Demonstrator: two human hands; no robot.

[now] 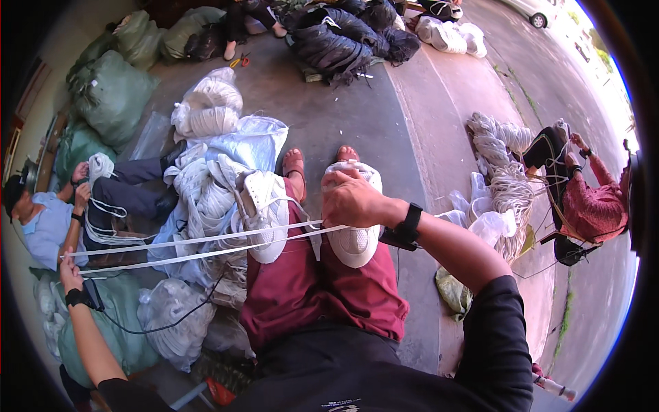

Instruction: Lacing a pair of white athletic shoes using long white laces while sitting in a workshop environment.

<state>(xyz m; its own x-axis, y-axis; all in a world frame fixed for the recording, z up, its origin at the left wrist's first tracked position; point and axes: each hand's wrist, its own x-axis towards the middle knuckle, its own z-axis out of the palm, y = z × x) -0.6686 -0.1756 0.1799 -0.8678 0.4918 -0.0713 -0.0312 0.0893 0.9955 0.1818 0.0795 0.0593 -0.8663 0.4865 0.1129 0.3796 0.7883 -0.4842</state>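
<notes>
Two white sneakers rest on my maroon-trousered thighs: a left sneaker [264, 206] and a right sneaker [355, 245]. My right hand [353, 199] is closed over the upper of the right one, hiding its eyelets; the fingertips are partly out of sight. A long white shoelace [192, 252] runs from that sneaker far out to the left in two taut strands, passing over the left sneaker. At its far end my left hand [71, 275] pinches the lace, with the arm stretched wide. A loose bit of lace hangs between the two sneakers.
Bundles of white cord [206, 199] and plastic bags pile up at my left. A co-worker [48, 213] sits there handling white cord; another person [594, 206] sits at right beside coiled cord [511, 192]. Black bundles [343, 41] and scissors [239, 62] lie ahead.
</notes>
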